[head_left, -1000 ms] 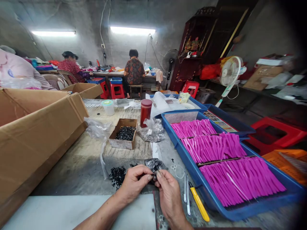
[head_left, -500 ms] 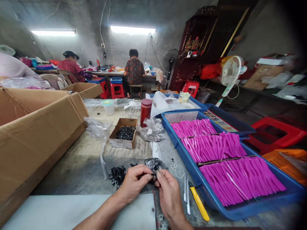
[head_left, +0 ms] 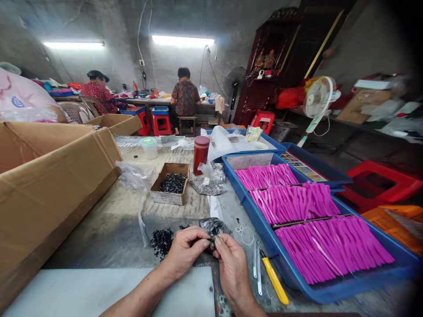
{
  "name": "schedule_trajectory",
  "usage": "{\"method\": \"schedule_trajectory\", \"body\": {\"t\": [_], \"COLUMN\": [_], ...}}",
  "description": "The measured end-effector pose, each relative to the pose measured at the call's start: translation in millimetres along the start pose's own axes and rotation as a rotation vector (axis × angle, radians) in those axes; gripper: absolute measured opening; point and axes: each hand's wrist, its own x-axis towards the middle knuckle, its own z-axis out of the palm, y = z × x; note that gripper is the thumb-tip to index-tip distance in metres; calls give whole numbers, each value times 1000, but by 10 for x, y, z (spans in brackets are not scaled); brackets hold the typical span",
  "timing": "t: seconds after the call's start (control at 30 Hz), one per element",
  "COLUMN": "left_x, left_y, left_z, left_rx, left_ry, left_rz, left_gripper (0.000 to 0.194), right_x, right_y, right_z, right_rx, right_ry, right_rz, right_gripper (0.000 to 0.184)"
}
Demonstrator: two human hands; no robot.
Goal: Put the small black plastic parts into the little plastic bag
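Note:
My left hand (head_left: 185, 248) and my right hand (head_left: 233, 266) meet at the front of the table, thumbs and forefingers pinched together. Between the fingertips is a tiny dark piece, too small to name. A black plastic bag (head_left: 214, 224) lies just behind the fingers, partly hidden by them. Left of my left hand sits a heap of small black parts (head_left: 161, 243). Further back, an open cardboard box (head_left: 168, 198) holds more small black pin-like parts. To the right of my right hand lie a yellow-handled tool (head_left: 275, 281) and thin metal strips (head_left: 259, 273).
A blue tray (head_left: 264, 244) of purple strips (head_left: 333, 246) stands at the right. A large carton (head_left: 59, 185) fills the left. Behind are a red flask (head_left: 201, 154), a clear bag of metal bits (head_left: 211, 182) and a lidded tub (head_left: 150, 149). Co-workers sit beyond.
My hands stay in almost the same place, with only slight finger movement at the pinch. At the far left, a co-worker in pale clothing has leaned over and straightened again.

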Motion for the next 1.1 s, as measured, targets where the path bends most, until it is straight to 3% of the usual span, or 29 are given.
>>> {"method": "schedule_trajectory", "body": {"t": [0.63,1.1], "left_x": [-11,-9], "left_y": [-7,25], "left_z": [5,3], "left_rx": [-13,63], "left_ry": [-13,-17], "left_rz": [-5,1], "left_gripper": [15,16], "right_x": [-8,-11], "right_y": [-12,-35], "right_z": [0,11], "right_rx": [-3,-129], "right_ry": [12,8], "right_rz": [-3,-53], "right_gripper": [24,22]}}
